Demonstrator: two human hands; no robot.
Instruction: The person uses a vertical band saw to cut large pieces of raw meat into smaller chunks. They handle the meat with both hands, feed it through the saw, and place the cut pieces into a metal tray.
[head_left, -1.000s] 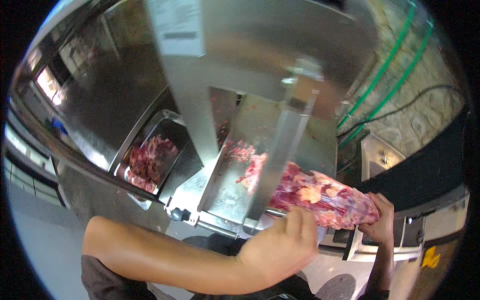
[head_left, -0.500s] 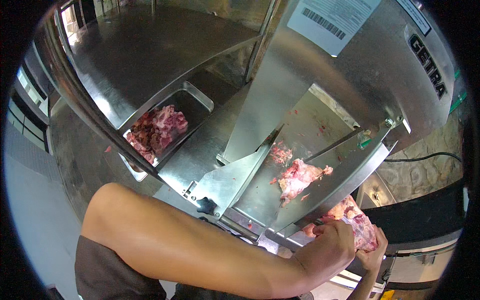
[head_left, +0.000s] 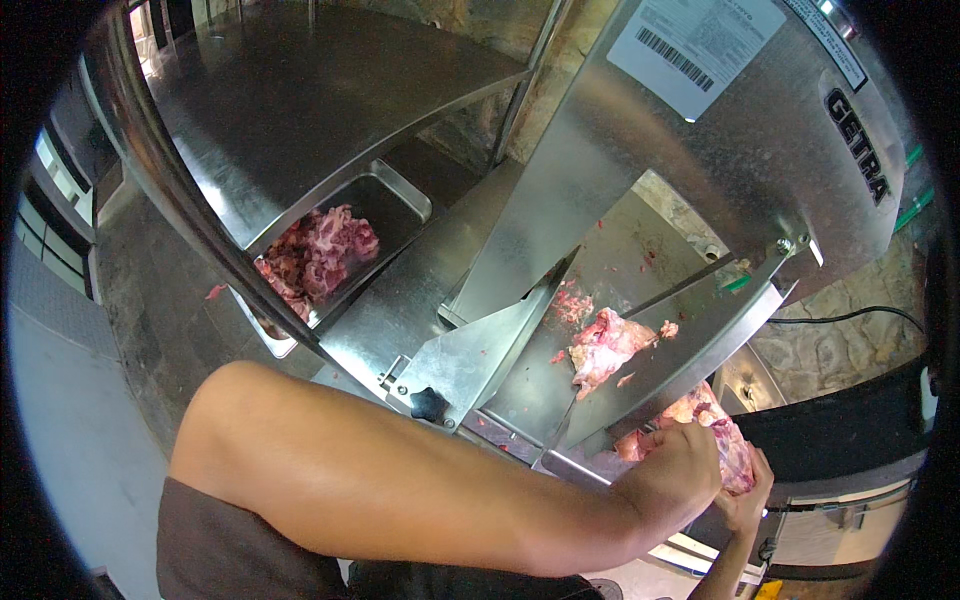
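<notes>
Fingers of my right hand [head_left: 749, 497] grip the outer end of the meat [head_left: 738, 457] beside the metal plate [head_left: 702, 362]; those of my left hand [head_left: 680, 475] curl against it, hold hidden. I judge it heavy, soft, slippery, best cupped underneath.

Meat slab [head_left: 737, 456]: partly hidden behind left hand [head_left: 680, 467]. Left hand: fingertips obscured — whether they grip or merely press, cannot be told. Right hand [head_left: 750, 495]: some fingers out of sight behind the slab. Metal tray [head_left: 408, 190]: crossed by curved rail [head_left: 182, 215], part covered. Steel machine [head_left: 725, 155]: top cut off by upper edge. Yellow item [head_left: 769, 590]: cropped at lower edge — kind unclear.
</notes>
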